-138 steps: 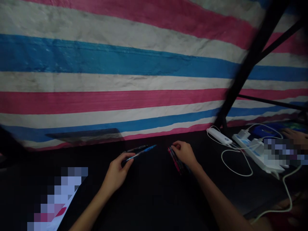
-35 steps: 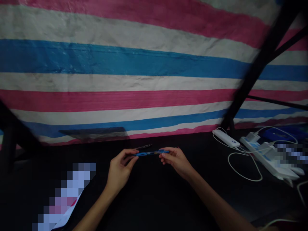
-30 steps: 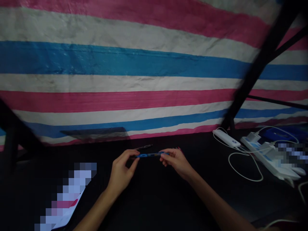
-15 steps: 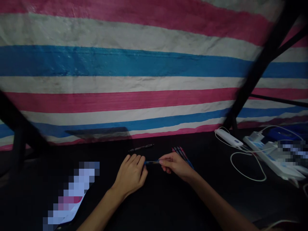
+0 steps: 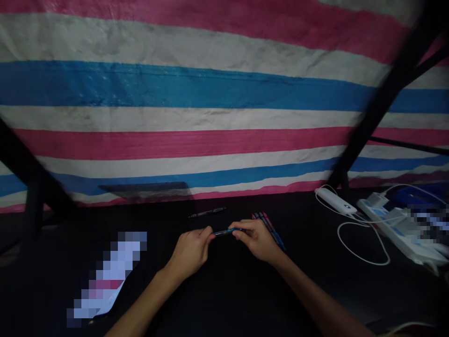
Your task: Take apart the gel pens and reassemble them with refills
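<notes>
Between my two hands a slim blue pen (image 5: 223, 232) is held roughly level above the black table (image 5: 224, 290). My left hand (image 5: 192, 249) pinches its left end with thumb and fingers. The right end is gripped by my right hand (image 5: 255, 238), whose fingers hide part of it. Several pens (image 5: 269, 225) with pink and blue parts lie side by side just behind and right of my right hand. A dark pen (image 5: 207, 213) lies alone behind the held one.
At the left lies a pale, blurred-out item (image 5: 115, 276). On the right are a white power strip (image 5: 396, 229), a white device (image 5: 335, 201) and looped white cables. Black frame legs stand at both sides, before a striped sheet (image 5: 210, 140).
My left hand has gone from lying palm-down over the pen's end to pinching it. The pen now tilts slightly, its right end higher. The view has shifted a little.
</notes>
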Tool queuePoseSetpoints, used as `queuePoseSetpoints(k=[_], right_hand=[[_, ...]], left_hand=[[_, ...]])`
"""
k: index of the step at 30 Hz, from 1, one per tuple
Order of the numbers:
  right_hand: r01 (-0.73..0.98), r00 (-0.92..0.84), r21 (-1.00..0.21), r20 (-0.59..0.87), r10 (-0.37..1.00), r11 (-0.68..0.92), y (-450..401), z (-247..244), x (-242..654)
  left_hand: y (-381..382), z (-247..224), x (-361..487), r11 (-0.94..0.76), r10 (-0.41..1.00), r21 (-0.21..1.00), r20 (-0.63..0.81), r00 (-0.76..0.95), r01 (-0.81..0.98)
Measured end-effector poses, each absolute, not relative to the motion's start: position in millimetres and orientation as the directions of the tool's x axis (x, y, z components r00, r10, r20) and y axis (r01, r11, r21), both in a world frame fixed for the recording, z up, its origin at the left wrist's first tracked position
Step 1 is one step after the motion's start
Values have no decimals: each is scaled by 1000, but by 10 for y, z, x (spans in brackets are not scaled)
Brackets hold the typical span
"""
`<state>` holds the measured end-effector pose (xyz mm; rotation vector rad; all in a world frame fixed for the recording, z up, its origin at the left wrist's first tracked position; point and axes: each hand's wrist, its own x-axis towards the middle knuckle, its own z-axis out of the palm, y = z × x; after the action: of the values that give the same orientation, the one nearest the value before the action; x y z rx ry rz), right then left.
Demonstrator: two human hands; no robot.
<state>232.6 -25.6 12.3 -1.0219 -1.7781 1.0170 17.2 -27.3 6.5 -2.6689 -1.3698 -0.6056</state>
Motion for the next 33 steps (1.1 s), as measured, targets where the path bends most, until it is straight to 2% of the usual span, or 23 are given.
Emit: queuePoseSetpoints(k=[3,6,9,11,14,18,24,29,33], right_hand=[[299,-317,-796,438,841,527,-292,173,2330],[291,-317,-762,493,810,578,-285,166,2325],[280,-271,-812,445,853,512,-235,97,2321],[207,-212,-883,379,901,420,-193,45,2326],[83,-145,-959,256,956,270,-144,0,2344],[-18,-158,-988,154,975,153,-129,12,2361],[-67,-140,-987,154,978,146,-169,84,2337],[-116,-104,-983,156,982,144,-176,114,2347],[-185,-106,-979,110,988,89,-168,113,2368]], left_hand=[[-264,31,165,-570,803,257,373,464,780],[-256,39,150,-550,828,369,357,432,749],[-252,75,135,-556,828,457,380,413,694],[-247,86,133,-578,810,489,440,387,653],[-232,72,136,-616,772,505,539,337,604],[-214,67,126,-650,735,504,608,300,569],[-197,91,114,-540,835,627,482,265,561],[-165,58,146,-442,896,819,420,140,366],[-149,28,143,-410,912,864,394,115,291]])
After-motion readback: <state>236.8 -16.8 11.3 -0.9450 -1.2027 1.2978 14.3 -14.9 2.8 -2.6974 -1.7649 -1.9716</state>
